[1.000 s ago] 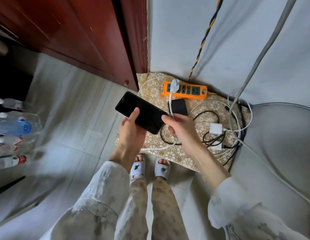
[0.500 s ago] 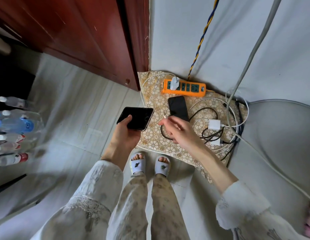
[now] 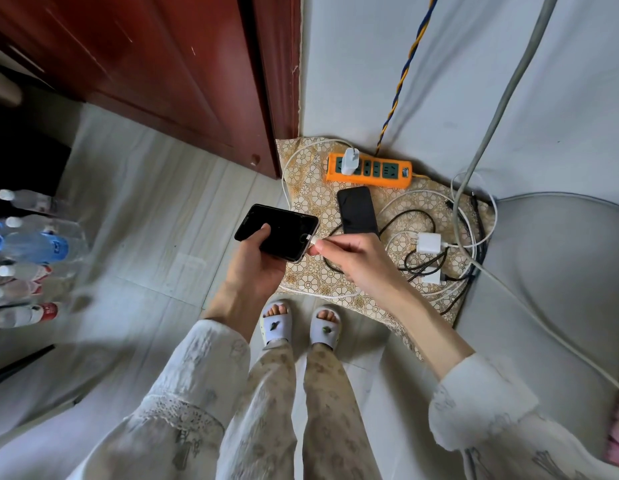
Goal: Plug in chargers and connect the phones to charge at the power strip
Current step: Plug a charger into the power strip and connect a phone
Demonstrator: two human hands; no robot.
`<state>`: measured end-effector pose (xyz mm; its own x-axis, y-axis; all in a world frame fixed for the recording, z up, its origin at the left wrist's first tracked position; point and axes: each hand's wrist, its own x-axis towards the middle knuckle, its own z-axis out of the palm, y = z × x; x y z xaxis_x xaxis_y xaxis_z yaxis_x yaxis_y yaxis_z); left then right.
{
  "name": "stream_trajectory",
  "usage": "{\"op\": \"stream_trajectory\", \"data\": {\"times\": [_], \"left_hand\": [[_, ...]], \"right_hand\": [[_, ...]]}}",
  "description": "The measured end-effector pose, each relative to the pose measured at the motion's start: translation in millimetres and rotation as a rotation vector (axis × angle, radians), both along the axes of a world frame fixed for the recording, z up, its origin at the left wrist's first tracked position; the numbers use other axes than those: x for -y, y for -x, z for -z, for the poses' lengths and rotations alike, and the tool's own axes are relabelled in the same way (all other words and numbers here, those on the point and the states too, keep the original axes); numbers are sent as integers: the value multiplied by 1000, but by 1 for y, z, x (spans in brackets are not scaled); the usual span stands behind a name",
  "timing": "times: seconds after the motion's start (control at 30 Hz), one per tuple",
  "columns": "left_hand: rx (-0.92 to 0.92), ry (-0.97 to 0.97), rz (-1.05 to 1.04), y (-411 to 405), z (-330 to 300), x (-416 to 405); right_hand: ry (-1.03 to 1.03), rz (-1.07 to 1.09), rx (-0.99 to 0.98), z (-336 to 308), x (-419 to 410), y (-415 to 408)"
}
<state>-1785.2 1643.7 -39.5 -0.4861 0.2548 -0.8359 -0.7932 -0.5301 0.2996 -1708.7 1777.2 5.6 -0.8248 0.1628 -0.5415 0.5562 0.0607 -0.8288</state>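
Orange plastic power strip (image 3: 369, 169) sits on the gold floral-patterned mat (image 3: 313, 275) against the wall, with one white charger brick (image 3: 350, 161) already seated in its left-end socket. A white cable (image 3: 288, 174) loops off the brick toward you.

Step in hand: mating that cable to the black slab phone with the dark screen (image 3: 276, 236). Your left hand (image 3: 258, 265) cradles the phone from below, thumb on the glass, fingers wrapped under, screen up, port end facing right. Your right hand (image 3: 353, 256) is closed in a pinch on the white connector tip (image 3: 312, 243), which sits right at the phone's end edge. Can't tell if it's fully seated; looks like contact or just entering.

Next move, my read: push straight along the phone's long axis, keep the plug level with the port, brace with the left palm. Then set the phone down on the mat.

Both forearms reach forward and down, wrists converging above the mat's near-left part.

Remaining: a second black phone (image 3: 357, 215) lies flat on the mat just below the strip, with no cable visibly attached. A loose white square charger (image 3: 428, 243) lies unplugged in the tangle of black and white cords (image 3: 419, 216) to the right. Four sockets appear free.
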Motion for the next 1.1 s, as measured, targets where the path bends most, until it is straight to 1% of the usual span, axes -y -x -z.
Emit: {"op": "stream_trajectory", "data": {"times": [0.23,0.4,0.53,0.67,0.87,1.1], "left_hand": [[35,-27,-39,-2,-3,-2],[47,-27,-42,-2,-5,-3],[20,-12,-26,-1,-7,-5],[-56,10,32,-1,-9,-9],[-65,18,-18,5,-11,-10],[-58,22,-16,2,-10,-9]], "right_hand": [[72,3,20,4,0,-2],[150,64,71,9,-2,-4],[185,94,102,11,-3,-4],[249,124,119,11,-1,-1],[362,204,87,10,-8,-1],[267,162,98,8,-7,1]]}}
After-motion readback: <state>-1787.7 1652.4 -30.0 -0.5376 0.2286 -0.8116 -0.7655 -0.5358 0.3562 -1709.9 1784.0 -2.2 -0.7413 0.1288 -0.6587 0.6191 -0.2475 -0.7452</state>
